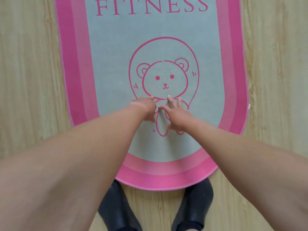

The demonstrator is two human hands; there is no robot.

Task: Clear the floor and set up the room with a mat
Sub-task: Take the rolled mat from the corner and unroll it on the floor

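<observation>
A grey mat (116, 64) with a pink border, a pink bear drawing and the word FITNESS lies flat on the wooden floor, its rounded end near my feet. Both my arms reach down over it. My left hand (143, 108) rests on the mat just below the bear's head, fingers curled down, nothing visible in its grasp. My right hand (175, 114) lies beside it, fingers spread flat against the mat's surface. The two hands are close together, almost touching, and they cover part of the bear's body.
Light wooden floor (30, 72) shows on both sides of the mat and in front of its rounded end. My two feet in dark footwear (115, 212) stand on the floor at the mat's near edge.
</observation>
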